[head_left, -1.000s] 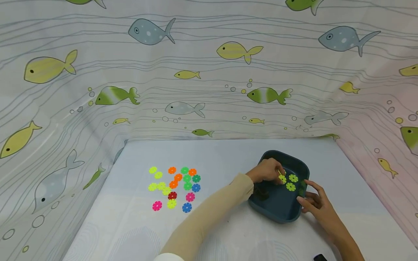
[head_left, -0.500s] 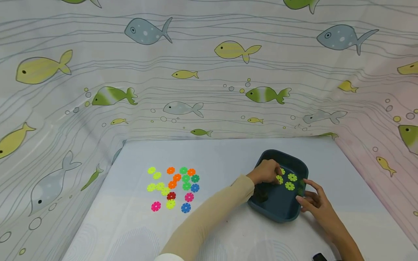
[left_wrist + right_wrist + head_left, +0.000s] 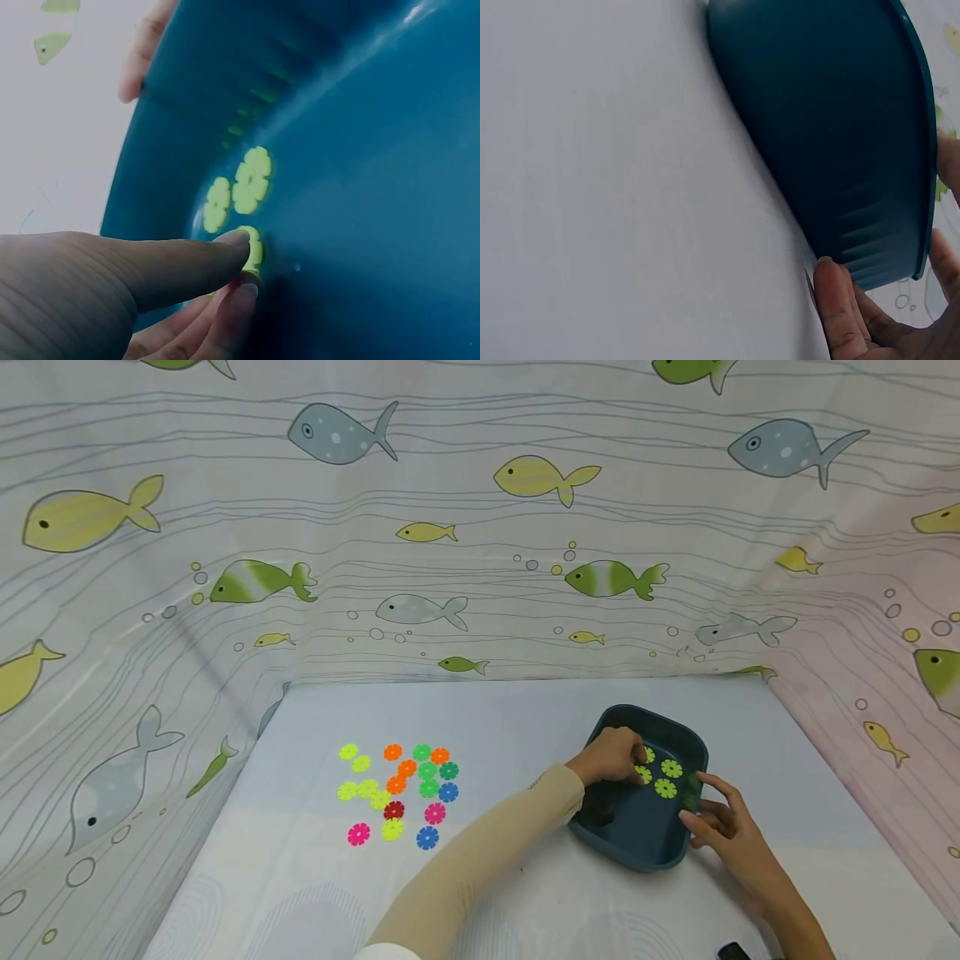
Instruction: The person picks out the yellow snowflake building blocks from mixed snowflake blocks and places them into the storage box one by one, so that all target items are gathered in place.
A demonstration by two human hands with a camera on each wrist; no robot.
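My left hand (image 3: 611, 756) reaches inside a dark blue plastic basin (image 3: 645, 839), its sleeved forearm crossing over the near-left rim. In the left wrist view, its thumb (image 3: 225, 251) and a fingertip pinch a small yellow flower-shaped disc (image 3: 253, 259) close over the basin floor. Beside them lie further yellow discs, such as one (image 3: 671, 768) flat towards the right wall. My right hand (image 3: 727, 822) grips the basin's right side from outside. The right wrist view shows fingers (image 3: 945, 262) up at the rim and another low by the base.
Left on the white table, a loose group of flower discs includes yellow, orange (image 3: 407, 768), green (image 3: 429, 787), blue (image 3: 427, 837), pink (image 3: 359, 834) and dark red (image 3: 393, 811). A small black object (image 3: 733, 951) sits at the front edge. Fish-printed cloth (image 3: 420, 610) encloses the table.
My left fingers have shifted slightly left, so the yellow discs beside them show more. The right hand and the basin keep their places; the view has moved a little.
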